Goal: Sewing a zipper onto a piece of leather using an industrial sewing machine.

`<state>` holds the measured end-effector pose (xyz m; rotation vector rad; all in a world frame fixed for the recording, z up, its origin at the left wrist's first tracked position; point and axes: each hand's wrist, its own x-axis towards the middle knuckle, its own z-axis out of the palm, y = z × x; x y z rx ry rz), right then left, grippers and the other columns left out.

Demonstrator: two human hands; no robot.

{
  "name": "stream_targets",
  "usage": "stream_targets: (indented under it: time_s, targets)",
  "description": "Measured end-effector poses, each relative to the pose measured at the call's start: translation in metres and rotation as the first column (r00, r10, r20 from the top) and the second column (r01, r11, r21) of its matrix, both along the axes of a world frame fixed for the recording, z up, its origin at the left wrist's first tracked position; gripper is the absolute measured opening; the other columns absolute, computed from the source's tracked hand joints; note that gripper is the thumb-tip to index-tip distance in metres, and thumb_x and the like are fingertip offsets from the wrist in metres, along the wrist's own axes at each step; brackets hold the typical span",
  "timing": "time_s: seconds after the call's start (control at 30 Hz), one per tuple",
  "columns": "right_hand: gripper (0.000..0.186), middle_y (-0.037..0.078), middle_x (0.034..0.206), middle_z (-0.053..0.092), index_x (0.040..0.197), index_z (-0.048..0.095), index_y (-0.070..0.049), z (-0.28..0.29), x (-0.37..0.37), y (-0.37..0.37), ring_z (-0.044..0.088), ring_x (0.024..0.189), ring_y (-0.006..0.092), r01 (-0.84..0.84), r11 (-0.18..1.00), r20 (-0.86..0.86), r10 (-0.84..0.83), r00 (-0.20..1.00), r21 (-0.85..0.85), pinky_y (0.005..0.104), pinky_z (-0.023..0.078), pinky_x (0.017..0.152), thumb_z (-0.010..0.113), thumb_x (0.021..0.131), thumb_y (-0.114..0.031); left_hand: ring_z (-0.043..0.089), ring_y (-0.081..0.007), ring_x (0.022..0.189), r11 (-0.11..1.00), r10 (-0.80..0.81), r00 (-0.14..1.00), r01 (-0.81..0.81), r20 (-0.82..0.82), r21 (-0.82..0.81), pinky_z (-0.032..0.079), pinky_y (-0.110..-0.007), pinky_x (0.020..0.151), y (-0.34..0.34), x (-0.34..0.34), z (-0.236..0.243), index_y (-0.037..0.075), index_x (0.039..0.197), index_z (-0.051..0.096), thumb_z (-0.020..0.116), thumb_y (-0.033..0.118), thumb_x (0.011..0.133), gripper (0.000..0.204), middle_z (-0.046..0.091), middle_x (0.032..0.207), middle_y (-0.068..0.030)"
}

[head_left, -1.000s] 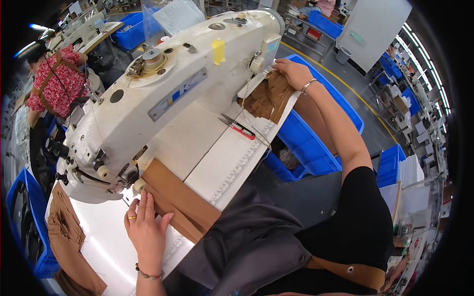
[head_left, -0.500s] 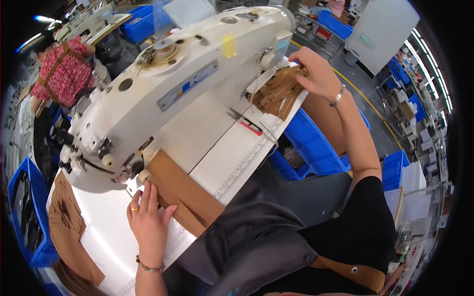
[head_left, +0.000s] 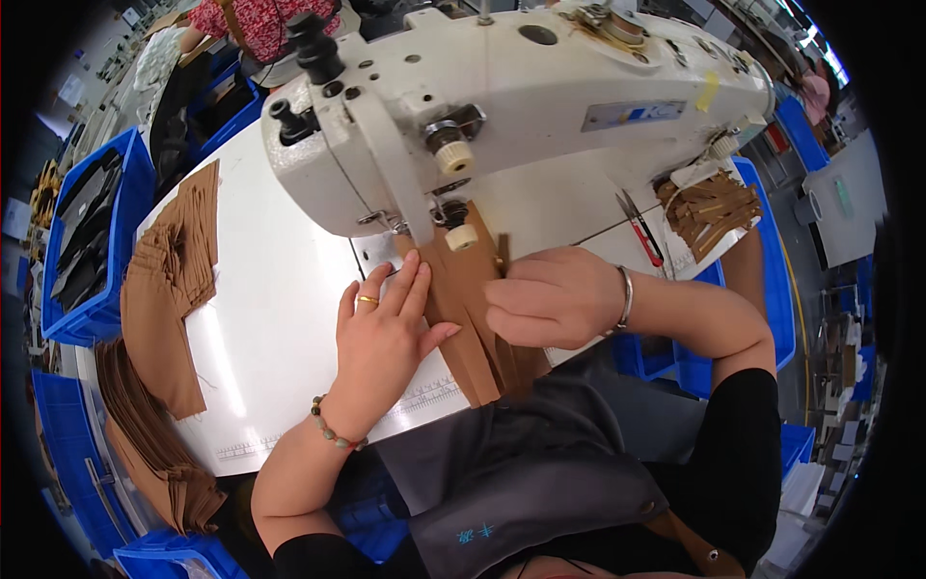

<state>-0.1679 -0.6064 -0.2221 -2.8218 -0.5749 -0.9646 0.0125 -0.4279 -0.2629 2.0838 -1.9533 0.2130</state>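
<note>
A brown fabric panel (head_left: pixel 461 318) lies under the head of a white sewing machine (head_left: pixel 386 145) and runs toward my lap. My left hand (head_left: pixel 386 333) rests flat on its left edge, fingers stretched out and fingertips close to the needle area. Over the panel's right side, my right hand (head_left: pixel 564 299) is closed, knuckles up. A small brown strip (head_left: pixel 503 253) shows upright at its fingertips; the fingers hide its lower end. Small brown strips (head_left: pixel 709 210) are piled at the table's right end, and red-handled thread snips (head_left: pixel 646 239) lie beside them.
Stacked brown pieces (head_left: pixel 174 280) lie on the table's left side, and more brown pieces (head_left: pixel 159 444) hang beyond its edge. A blue bin (head_left: pixel 125 289) with black pieces stands at left. Other blue bins (head_left: pixel 772 280) stand at right. Another person (head_left: pixel 260 29) sits beyond the machine.
My right hand has come from the strip pile to the panel beside the machine head, with a small strip at its fingers. My left hand stays on the panel. The view has turned leftward.
</note>
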Motion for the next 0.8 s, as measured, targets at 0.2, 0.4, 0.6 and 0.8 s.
stream_targets:
  time_s: [0.2, 0.4, 0.6, 0.8]
  targets:
    - [0.031, 0.005, 0.094, 0.062, 0.098, 0.065, 0.000, -0.028, 0.045, -0.008, 0.062, 0.074, 0.0180, -0.092, 0.991, 0.082, 0.100, 0.992, -0.096, 0.0308, 0.056, 0.060, 0.069, 0.073, -0.016, 0.056, -0.0303, 0.126, 0.999, -0.008, 0.999, 0.006, 0.031, 0.050, 0.044, -0.050, 0.103, 0.001, 0.003, -0.002, 0.005, 0.128, 0.066, 0.077, 0.045, 0.078, 0.065, 0.059, 0.143, -0.0071]
    - [0.029, 0.005, 0.099, 0.066, 0.105, 0.067, 0.000, -0.051, 0.046, -0.005, 0.066, 0.084, 0.0191, 0.058, 0.996, 0.083, -0.052, 0.995, -0.066, 0.0304, 0.057, 0.069, 0.065, 0.078, -0.012, 0.053, -0.0310, 0.130, 0.998, 0.001, 0.999, 0.002, -0.046, 0.058, 0.042, -0.045, 0.107, 0.001, 0.003, 0.000, 0.002, 0.126, 0.064, 0.082, 0.032, 0.071, 0.065, 0.056, 0.146, -0.0082]
    - [0.031, 0.007, 0.115, 0.070, 0.110, 0.070, -0.002, -0.060, 0.044, 0.000, 0.067, 0.086, 0.0182, 0.163, 0.981, -0.002, -0.164, 0.986, -0.106, 0.0303, 0.055, 0.076, 0.065, 0.081, -0.014, 0.057, -0.0327, 0.120, 0.998, 0.041, 0.964, -0.026, -0.264, 0.060, 0.049, -0.041, 0.098, -0.001, 0.004, 0.003, 0.000, 0.127, 0.057, 0.087, 0.022, 0.065, 0.072, 0.055, 0.142, -0.0156]
    - [0.031, 0.009, 0.122, 0.069, 0.110, 0.070, -0.004, -0.056, 0.047, 0.003, 0.065, 0.086, 0.0207, 0.187, 0.980, -0.073, -0.193, 0.979, -0.074, 0.0324, 0.053, 0.080, 0.064, 0.081, -0.016, 0.054, -0.0358, 0.128, 0.999, 0.026, 0.959, -0.019, -0.282, 0.030, 0.045, -0.044, 0.106, -0.002, 0.005, 0.003, -0.002, 0.129, 0.056, 0.087, 0.027, 0.065, 0.076, 0.055, 0.139, -0.0184]
